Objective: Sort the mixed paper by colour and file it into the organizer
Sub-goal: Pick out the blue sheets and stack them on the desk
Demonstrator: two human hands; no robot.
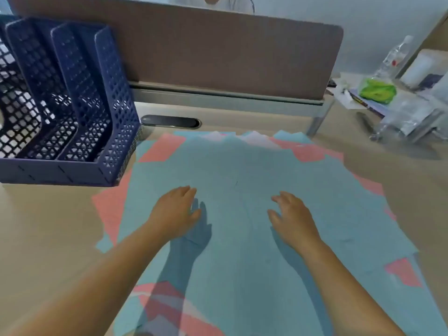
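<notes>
A loose pile of mixed paper covers the middle of the desk, with light blue sheets (242, 170) on top. Pink sheets (111, 204) stick out at the edges, and pale lilac sheets (257, 138) peek out at the far side. My left hand (175, 212) hovers palm down just above the blue top sheet, fingers apart, holding nothing. My right hand (291, 217) hovers the same way to its right, also holding nothing. A dark blue mesh organizer (80, 93) with several upright slots stands at the far left; its slots look empty.
A brown partition panel (218, 52) runs along the desk's back edge, with a black cable slot (169, 121) in front of it. At the far right lie a plastic bottle (395, 57), a green packet (377, 90) and clear plastic bags. A person sits behind the partition.
</notes>
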